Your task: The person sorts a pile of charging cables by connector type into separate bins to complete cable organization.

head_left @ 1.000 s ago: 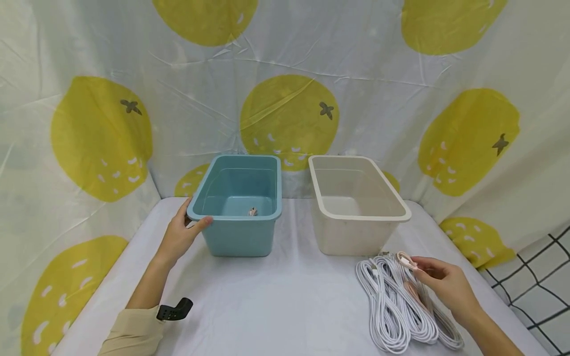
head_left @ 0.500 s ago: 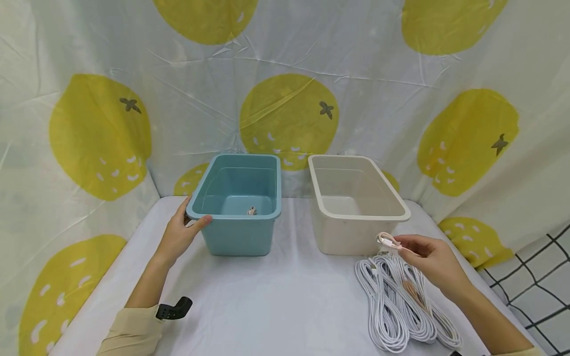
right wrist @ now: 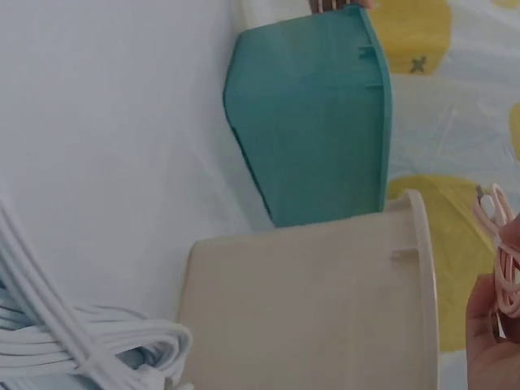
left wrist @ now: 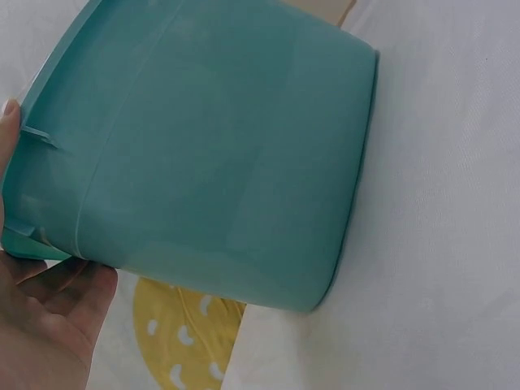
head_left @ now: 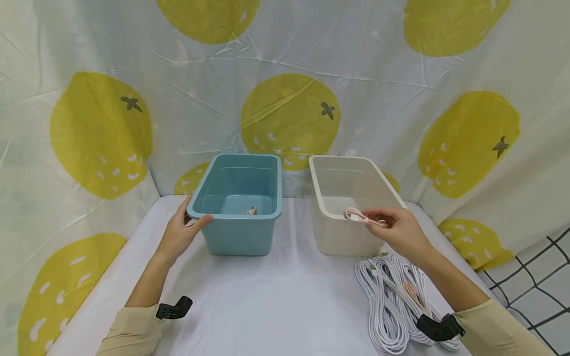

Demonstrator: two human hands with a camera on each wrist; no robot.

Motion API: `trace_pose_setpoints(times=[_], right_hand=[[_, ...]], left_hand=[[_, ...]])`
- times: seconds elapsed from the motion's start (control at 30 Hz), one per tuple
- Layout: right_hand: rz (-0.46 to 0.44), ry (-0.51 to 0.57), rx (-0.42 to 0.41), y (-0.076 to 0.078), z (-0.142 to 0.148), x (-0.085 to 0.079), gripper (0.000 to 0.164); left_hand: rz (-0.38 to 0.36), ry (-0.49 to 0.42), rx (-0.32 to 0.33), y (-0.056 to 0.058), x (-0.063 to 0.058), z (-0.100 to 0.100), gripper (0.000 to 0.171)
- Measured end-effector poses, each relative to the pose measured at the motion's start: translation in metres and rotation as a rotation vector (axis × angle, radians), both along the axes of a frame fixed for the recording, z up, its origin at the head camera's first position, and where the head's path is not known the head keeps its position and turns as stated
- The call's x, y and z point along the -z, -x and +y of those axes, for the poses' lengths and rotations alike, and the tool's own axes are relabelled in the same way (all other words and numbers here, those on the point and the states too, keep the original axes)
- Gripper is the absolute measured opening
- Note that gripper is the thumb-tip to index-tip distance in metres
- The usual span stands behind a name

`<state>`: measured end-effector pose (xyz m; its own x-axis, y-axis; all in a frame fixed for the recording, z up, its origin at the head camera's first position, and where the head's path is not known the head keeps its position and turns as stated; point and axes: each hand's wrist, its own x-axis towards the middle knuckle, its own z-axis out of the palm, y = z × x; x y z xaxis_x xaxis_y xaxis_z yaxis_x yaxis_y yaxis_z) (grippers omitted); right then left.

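Note:
My left hand [head_left: 177, 236] grips the front left corner of the blue bin [head_left: 240, 237], thumb over the rim and fingers beneath it. In the left wrist view, those fingers [left wrist: 73, 296] lie against the bin's outer wall. A small pinkish thing [head_left: 252, 211] lies inside that bin. My right hand [head_left: 398, 230] pinches a small coiled pink cable [head_left: 356, 215] over the front rim of the cream bin [head_left: 343, 237]. The right wrist view shows the coil of the pink cable [right wrist: 505, 252] between thumb and fingers, with a metal plug at its end.
Bundled white cables [head_left: 387, 301] lie on the table in front of the cream bin, under my right forearm. A copper-coloured coil [head_left: 410, 290] shows among them. Behind the bins hangs a lemon-print curtain [head_left: 289, 118]. A black wire grid [head_left: 539, 282] stands at the right.
My right hand has lifted the pink cable from above the white bundles and moved left and away from me to the cream bin's rim. The left hand has stayed on the blue bin.

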<state>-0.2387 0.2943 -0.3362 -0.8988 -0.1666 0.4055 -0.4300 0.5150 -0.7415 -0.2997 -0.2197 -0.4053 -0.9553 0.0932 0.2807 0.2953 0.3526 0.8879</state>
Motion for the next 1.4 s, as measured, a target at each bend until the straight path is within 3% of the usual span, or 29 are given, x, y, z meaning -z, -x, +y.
trace_pose_setpoints(times=[0.6, 0.87, 1.4], right_hand=[[0.008, -0.059, -0.062, 0.061, -0.074, -0.032, 0.024], [-0.058, -0.030, -0.111, 0.082, -0.111, -0.036, 0.024], [-0.099, 0.028, -0.160, 0.115, -0.182, -0.035, 0.024]], left_hand=[[0.019, -0.009, 0.026, 0.003, -0.002, 0.004, 0.093], [0.017, -0.016, 0.018, 0.001, -0.001, 0.000, 0.091], [0.025, 0.015, 0.011, 0.000, 0.001, 0.001, 0.091]])
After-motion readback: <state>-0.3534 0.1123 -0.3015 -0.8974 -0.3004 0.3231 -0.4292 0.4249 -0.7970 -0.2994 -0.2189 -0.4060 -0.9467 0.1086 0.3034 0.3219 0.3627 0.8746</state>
